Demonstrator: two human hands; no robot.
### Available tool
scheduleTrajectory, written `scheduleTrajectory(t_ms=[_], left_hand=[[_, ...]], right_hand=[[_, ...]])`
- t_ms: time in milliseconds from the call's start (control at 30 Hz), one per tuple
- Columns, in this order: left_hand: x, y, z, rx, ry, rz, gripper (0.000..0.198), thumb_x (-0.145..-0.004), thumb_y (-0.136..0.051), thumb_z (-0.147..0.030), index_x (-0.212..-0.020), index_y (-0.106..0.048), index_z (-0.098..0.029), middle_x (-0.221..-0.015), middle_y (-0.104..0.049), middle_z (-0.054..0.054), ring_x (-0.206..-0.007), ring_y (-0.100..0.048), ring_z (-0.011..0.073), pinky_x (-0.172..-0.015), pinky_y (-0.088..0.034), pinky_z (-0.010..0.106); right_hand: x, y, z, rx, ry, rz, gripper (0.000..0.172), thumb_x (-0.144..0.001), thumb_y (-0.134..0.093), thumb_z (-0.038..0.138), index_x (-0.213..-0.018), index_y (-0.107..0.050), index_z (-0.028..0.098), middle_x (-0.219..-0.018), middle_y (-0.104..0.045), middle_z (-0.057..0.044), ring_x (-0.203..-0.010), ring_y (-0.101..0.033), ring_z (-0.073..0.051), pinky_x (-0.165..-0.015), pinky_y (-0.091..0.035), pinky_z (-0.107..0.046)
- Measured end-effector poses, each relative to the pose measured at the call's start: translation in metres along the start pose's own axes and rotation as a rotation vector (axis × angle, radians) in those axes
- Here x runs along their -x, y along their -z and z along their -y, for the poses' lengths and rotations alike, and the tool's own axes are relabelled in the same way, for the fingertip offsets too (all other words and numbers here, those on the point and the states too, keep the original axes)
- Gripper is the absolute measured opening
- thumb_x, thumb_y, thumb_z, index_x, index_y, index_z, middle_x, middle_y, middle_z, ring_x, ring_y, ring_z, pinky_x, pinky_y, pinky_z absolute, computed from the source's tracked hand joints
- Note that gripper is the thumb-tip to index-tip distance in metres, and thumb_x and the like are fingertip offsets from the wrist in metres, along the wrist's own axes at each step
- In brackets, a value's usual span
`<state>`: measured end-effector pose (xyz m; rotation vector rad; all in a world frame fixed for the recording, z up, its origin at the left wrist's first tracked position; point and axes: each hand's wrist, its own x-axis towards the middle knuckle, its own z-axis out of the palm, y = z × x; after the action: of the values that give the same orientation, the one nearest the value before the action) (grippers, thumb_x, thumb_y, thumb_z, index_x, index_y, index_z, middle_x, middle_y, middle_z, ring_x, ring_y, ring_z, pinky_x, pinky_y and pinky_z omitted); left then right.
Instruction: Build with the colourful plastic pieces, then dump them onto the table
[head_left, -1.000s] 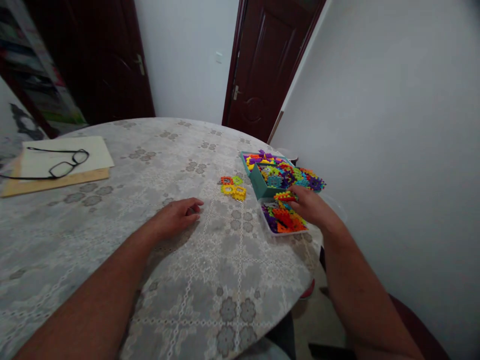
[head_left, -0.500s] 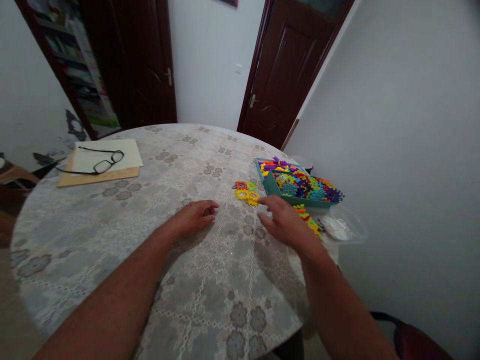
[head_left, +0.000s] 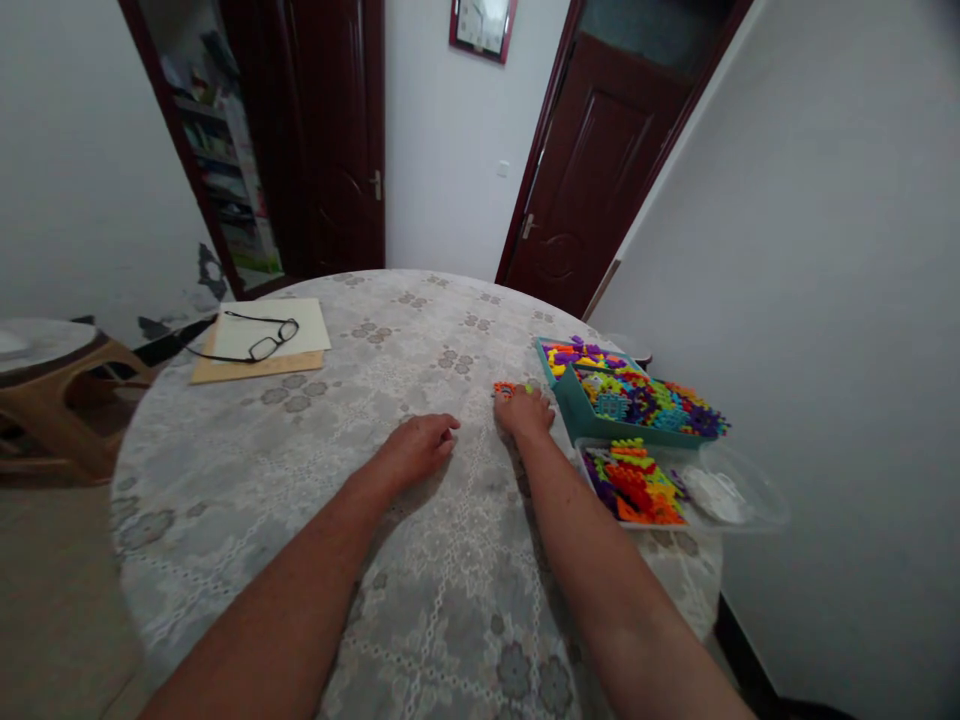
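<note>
My right hand [head_left: 525,412] reaches across the table, its fingers bent down over a small cluster of interlocking plastic building pieces [head_left: 504,389]. An orange-red piece shows at the left of the hand and a bit of yellow-green shows between the fingers; the rest of the cluster is covered. Resting on the cloth to the left, my left hand [head_left: 421,447] has loosely curled fingers, slightly apart, with nothing visible in them.
Right of my right hand stands a teal box [head_left: 592,425] of colourful pieces. A clear plastic container [head_left: 634,526] of red, orange and purple pieces sits nearer, its lid [head_left: 757,490] beside it. Eyeglasses [head_left: 264,348] lie on papers [head_left: 319,328] at the left.
My right hand has moved forward and left, from beside the cluster to on top of it. My left hand has stayed near its place. The view has shifted, showing more of the clear container.
</note>
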<state>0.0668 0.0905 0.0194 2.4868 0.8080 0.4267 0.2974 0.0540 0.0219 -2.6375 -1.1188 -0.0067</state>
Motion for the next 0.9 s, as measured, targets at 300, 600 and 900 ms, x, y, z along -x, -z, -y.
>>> scheduleTrajectory(t_ms=[300,600,900], left_hand=[[0.001,-0.002,0.0,-0.052,0.088,-0.166,0.052,-0.094,-0.061,-0.023,-0.146,-0.06,-0.019,-0.145,-0.064,0.017,-0.134,-0.06,0.0296,-0.117,-0.045,0.04],[0.008,0.008,-0.007,-0.051,-0.142,0.063,0.042,-0.085,-0.072,-0.025,-0.127,-0.074,-0.026,-0.126,-0.074,0.01,-0.118,-0.066,0.0308,-0.109,-0.047,0.042],[0.009,0.01,-0.011,0.034,-0.101,0.127,0.048,-0.083,-0.075,-0.03,-0.131,-0.07,-0.029,-0.124,-0.075,0.008,-0.11,-0.067,0.0274,-0.101,-0.05,0.04]], right_hand=[[0.056,-0.014,0.005,-0.026,0.484,-0.07,0.046,-0.101,-0.06,0.048,-0.135,-0.066,0.018,-0.143,-0.06,-0.018,-0.131,-0.055,-0.035,-0.11,-0.044,-0.048],[0.106,-0.009,-0.019,-0.316,0.756,0.045,0.042,-0.097,-0.062,0.03,-0.138,-0.063,0.017,-0.145,-0.062,-0.017,-0.136,-0.054,-0.031,-0.117,-0.041,-0.047],[0.11,-0.004,-0.031,-0.554,0.643,0.044,0.022,-0.094,-0.068,0.03,-0.114,-0.068,0.022,-0.11,-0.072,-0.009,-0.108,-0.065,-0.026,-0.1,-0.051,-0.041]])
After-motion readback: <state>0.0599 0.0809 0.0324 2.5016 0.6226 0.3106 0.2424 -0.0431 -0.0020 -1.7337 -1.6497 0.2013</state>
